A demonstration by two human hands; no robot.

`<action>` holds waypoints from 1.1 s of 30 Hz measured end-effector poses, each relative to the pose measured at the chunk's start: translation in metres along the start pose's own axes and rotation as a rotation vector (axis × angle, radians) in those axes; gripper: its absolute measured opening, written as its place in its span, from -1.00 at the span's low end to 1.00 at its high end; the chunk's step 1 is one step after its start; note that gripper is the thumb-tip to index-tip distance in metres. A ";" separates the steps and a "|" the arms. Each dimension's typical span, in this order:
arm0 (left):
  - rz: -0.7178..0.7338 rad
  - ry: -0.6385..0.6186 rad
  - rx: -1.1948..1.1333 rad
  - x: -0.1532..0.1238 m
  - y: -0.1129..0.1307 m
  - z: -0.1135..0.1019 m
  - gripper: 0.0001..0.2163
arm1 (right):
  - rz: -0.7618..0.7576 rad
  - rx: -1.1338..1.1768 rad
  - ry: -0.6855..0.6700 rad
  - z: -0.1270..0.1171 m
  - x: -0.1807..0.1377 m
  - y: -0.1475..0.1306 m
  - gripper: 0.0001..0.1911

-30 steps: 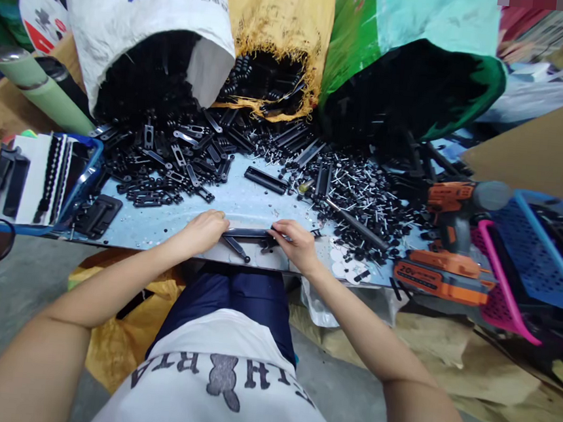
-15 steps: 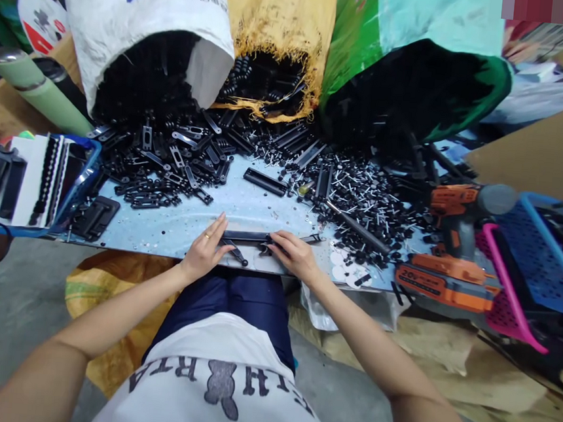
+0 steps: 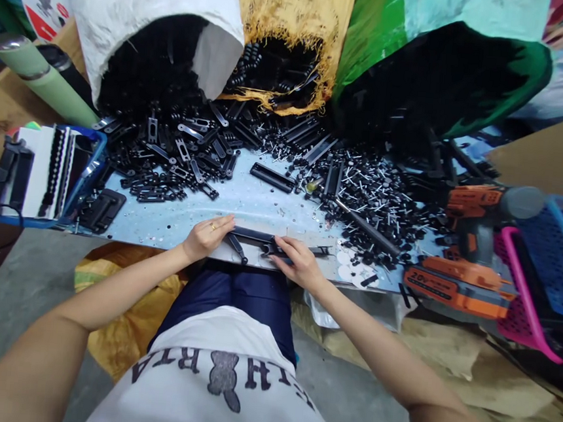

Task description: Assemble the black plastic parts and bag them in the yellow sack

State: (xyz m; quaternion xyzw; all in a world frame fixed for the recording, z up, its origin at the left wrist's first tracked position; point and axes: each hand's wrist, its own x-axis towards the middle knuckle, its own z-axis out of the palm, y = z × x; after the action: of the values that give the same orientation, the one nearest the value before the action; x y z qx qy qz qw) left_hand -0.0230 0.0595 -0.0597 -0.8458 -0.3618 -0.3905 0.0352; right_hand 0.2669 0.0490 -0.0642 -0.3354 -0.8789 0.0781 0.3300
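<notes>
A long black plastic strip (image 3: 254,236) lies along the near edge of the light blue worktable (image 3: 243,201). My left hand (image 3: 206,236), a ring on one finger, rests at the strip's left end with fingers bent over it. My right hand (image 3: 297,261) presses down on the strip's right part, fingers closed on it where a small black piece (image 3: 269,249) sits. A thin black rod-like part (image 3: 237,248) pokes out diagonally between my hands.
Heaps of black parts (image 3: 178,156) and small screws (image 3: 372,192) cover the table's back half, spilling from white (image 3: 146,9), yellow (image 3: 297,28) and green (image 3: 424,46) sacks. An orange cordless drill (image 3: 460,253) lies right, beside blue and pink baskets (image 3: 548,260). A blue tray (image 3: 43,174) stands left.
My left hand opened flat half a second ago and has curled again over the strip's left end. My right hand slid slightly toward me along the strip. The camera tilted a little.
</notes>
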 end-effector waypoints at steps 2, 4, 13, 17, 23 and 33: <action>-0.094 -0.009 0.016 0.000 0.006 -0.004 -0.82 | -0.012 -0.041 -0.014 -0.005 0.009 -0.005 -0.45; -0.291 0.013 0.110 -0.002 0.020 -0.005 -0.80 | -0.018 -0.055 -0.021 -0.004 0.025 -0.014 -0.47; -0.878 -0.506 0.281 0.009 0.085 0.014 -0.72 | 0.006 0.157 -0.296 0.052 0.085 -0.042 -0.55; -0.916 -0.527 0.253 0.010 0.079 0.011 -0.67 | 0.076 0.143 -0.257 0.055 0.078 -0.043 -0.56; -0.868 -0.513 0.237 0.005 0.075 0.010 -0.74 | 0.084 0.014 -0.317 0.058 0.082 -0.051 -0.55; 0.041 -0.453 0.052 0.011 0.041 0.004 -0.71 | 0.095 -0.221 -0.169 -0.013 0.012 -0.007 -0.34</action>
State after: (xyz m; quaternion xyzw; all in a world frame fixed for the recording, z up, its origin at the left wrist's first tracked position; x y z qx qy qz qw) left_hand 0.0102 0.0374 -0.0461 -0.9177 -0.3533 -0.1806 -0.0173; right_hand 0.2647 0.0498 -0.0454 -0.4031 -0.8899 0.0244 0.2120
